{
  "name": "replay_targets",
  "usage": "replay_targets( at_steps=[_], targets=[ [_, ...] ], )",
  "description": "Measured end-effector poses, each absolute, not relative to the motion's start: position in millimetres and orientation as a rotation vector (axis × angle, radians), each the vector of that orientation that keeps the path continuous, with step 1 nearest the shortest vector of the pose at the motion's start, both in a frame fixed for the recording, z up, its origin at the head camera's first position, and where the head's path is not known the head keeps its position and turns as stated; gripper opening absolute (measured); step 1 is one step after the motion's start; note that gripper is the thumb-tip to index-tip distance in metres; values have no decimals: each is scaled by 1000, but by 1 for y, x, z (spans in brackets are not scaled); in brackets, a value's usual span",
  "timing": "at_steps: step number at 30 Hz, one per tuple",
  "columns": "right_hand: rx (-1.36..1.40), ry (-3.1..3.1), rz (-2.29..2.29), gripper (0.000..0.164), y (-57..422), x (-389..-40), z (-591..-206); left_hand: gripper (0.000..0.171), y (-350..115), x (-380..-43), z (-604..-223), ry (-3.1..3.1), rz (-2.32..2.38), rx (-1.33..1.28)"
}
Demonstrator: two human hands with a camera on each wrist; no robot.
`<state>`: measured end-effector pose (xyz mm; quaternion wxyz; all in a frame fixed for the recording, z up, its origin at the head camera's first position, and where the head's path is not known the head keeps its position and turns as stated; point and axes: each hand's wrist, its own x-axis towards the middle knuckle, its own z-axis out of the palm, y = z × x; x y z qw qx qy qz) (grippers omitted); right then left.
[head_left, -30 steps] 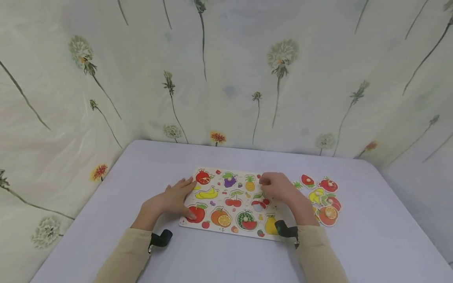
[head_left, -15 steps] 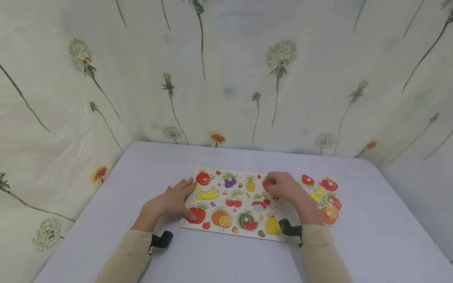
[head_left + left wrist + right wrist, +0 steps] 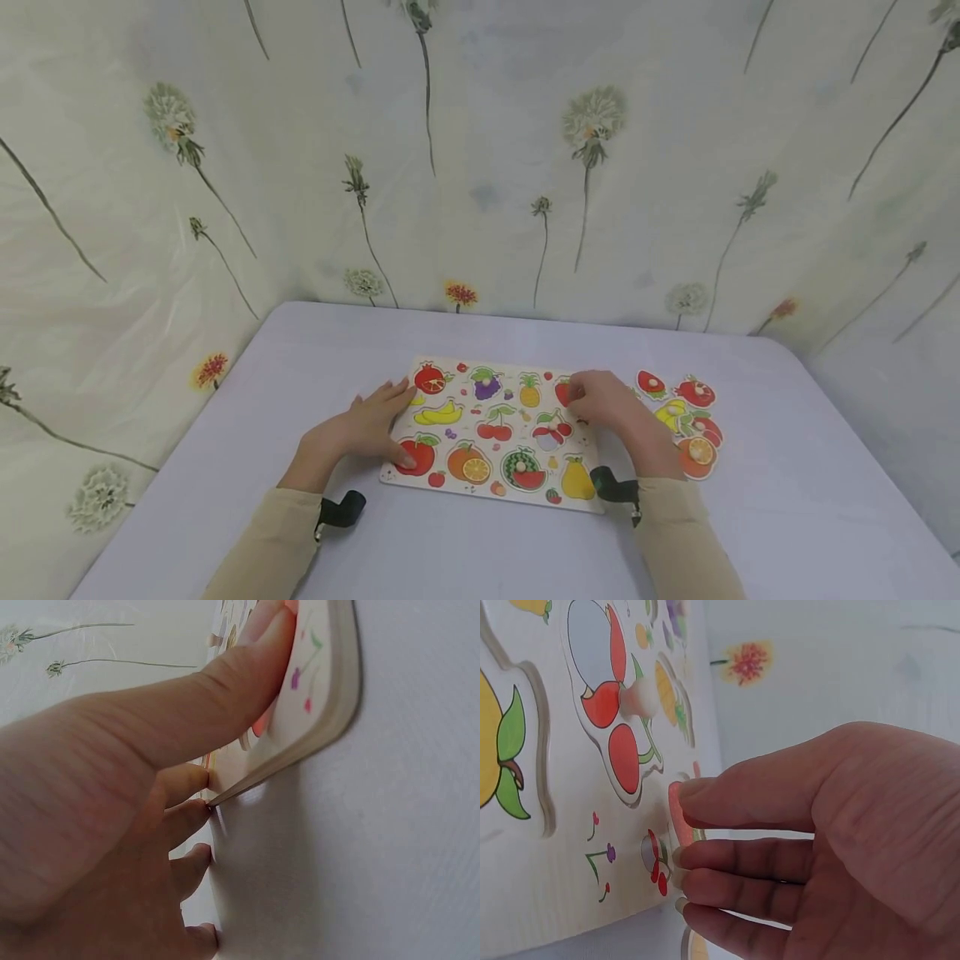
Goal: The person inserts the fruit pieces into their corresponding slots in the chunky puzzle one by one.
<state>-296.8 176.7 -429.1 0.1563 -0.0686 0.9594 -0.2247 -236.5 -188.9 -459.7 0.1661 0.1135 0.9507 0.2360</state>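
In the head view a wooden fruit puzzle board (image 3: 461,435) lies mid-table. My left hand (image 3: 367,425) spreads over its left edge. The left thumb rests near the lower-left apple picture (image 3: 422,457), as the left wrist view also shows, with several fingertips along the side. My right hand (image 3: 611,404) is at the board's upper right, fingers bent, over a red strawberry shape (image 3: 681,814). Thumb and fingertips meet at that shape; whether they pinch a piece is hidden. Knobbed pieces sit in the board: a watermelon (image 3: 522,468), grapes (image 3: 486,384) and a cherry-like red fruit (image 3: 622,759).
Right of the board several loose fruit pieces overlap in a pile, among them a strawberry (image 3: 652,384), a pomegranate (image 3: 696,392) and an orange (image 3: 697,457). A pale cloth covers the table (image 3: 480,550). Behind it hangs a dandelion-print curtain (image 3: 480,208).
My right hand has shifted slightly right at the board's upper right corner, uncovering part of the red strawberry shape. The left hand stays in place on the left edge.
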Motion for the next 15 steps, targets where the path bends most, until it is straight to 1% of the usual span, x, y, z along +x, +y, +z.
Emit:
replay_targets(
  at_steps=[9,15],
  targets=[
    [-226,2733,-612,17,174,-294,-428,108,-189,-236,-460,2702,665,339],
    [-213,2741,-607,14,182,-296,-427,108,-189,-237,-460,2709,658,331]
  ],
)
